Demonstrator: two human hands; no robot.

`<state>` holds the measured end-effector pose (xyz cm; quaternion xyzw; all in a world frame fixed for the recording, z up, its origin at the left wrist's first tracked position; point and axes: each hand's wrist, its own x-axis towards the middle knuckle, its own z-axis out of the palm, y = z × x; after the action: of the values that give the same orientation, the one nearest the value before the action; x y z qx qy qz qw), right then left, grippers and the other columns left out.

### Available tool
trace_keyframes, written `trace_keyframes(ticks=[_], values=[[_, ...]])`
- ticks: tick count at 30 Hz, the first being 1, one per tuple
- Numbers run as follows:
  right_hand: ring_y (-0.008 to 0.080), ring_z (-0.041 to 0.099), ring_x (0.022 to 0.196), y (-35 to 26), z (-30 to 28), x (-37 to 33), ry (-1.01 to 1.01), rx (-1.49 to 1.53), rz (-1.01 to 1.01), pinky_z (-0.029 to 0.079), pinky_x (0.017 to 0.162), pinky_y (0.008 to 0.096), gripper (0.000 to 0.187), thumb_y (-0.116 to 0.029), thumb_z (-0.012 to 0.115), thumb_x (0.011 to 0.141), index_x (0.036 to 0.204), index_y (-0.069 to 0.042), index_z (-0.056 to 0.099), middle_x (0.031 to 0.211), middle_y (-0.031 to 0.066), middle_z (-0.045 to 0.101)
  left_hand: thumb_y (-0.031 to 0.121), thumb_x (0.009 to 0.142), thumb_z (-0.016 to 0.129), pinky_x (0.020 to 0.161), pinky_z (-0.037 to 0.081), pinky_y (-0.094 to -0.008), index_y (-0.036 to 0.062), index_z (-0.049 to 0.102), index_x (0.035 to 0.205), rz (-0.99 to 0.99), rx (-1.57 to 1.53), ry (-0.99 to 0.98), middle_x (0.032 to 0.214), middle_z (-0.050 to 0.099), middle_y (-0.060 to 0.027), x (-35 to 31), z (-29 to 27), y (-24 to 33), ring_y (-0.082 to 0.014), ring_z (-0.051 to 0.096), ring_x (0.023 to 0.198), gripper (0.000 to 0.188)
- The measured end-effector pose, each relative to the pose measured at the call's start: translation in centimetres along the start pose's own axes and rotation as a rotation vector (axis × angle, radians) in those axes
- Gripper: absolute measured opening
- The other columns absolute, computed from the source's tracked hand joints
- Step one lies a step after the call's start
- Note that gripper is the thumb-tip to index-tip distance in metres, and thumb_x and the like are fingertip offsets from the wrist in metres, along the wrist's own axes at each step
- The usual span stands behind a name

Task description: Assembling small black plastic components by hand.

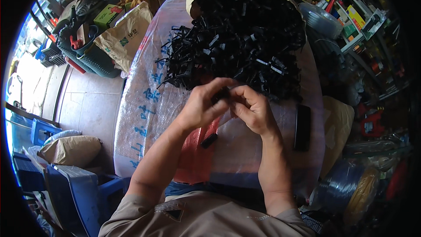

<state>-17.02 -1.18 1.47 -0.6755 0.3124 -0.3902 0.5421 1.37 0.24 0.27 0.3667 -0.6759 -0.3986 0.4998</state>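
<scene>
My left hand (202, 106) and my right hand (253, 109) meet over the near edge of a heap of small black plastic parts (237, 50). Both have their fingers bent and pinched together. A small dark piece (222, 95) shows between the left fingers, mostly hidden, and looks like one of those parts. What the right fingertips pinch is too small to make out. Below the hands, a single black part (209, 140) lies on a red patch of the white woven plastic sheet (140, 105). The heap spills out of a brown paper sack (191, 0) at the far side.
Right of my right forearm lies a flat black phone-like object (302, 127). Blue plastic stools (79, 188) and a stuffed paper sack (70, 150) are at the left. Clear coiled tubing (322, 19) and crowded shelves (359, 22) line the right side.
</scene>
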Motion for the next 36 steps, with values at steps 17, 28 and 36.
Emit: trace_keyframes(ticks=[17, 28, 36], values=[[0.0331, 0.063, 0.08, 4.1, 6.2, 9.5, -0.043, -1.087, -0.426, 0.053, 0.068, 0.0442, 0.015, -0.01, 0.052, 0.086, 0.095, -0.009, 0.064, 0.096, 0.0155, 0.052, 0.007, 0.088, 0.056, 0.06, 0.053, -0.0252, 0.0035, 0.055, 0.098, -0.182, -1.213, 0.476, 0.087, 0.06, -0.0079, 0.9, -8.0, -3.1, -0.017, 0.06, 0.074, 0.011], [0.0152, 0.062, 0.069, 1.3, 0.2, 4.9, 0.276, -0.54, -0.284, 0.051, 0.061, 0.0281, 0.027, -0.004, 0.068, 0.08, 0.105, 0.0, 0.058, 0.089, 0.0089, 0.061, 0.007, 0.087, 0.062, 0.054, 0.042, -0.0244, 0.0026, 0.061, 0.087, -0.255, -0.433, 0.309, 0.074, 0.061, -0.0042, 1.0, -4.3, -0.4, -0.0107, 0.053, 0.06, 0.005], [0.0118, 0.063, 0.073, 2.0, -1.7, 2.8, 0.3, 0.382, -0.187, 0.053, 0.062, 0.0252, 0.012, -0.012, 0.061, 0.093, 0.099, -0.003, 0.066, 0.1, 0.0056, 0.064, 0.024, 0.085, 0.073, 0.091, 0.046, -0.0287, -0.0034, 0.055, 0.126, -0.121, -0.002, 0.148, 0.114, 0.063, -0.0093, 1.6, 0.5, -0.1, -0.015, 0.057, 0.102, 0.052]])
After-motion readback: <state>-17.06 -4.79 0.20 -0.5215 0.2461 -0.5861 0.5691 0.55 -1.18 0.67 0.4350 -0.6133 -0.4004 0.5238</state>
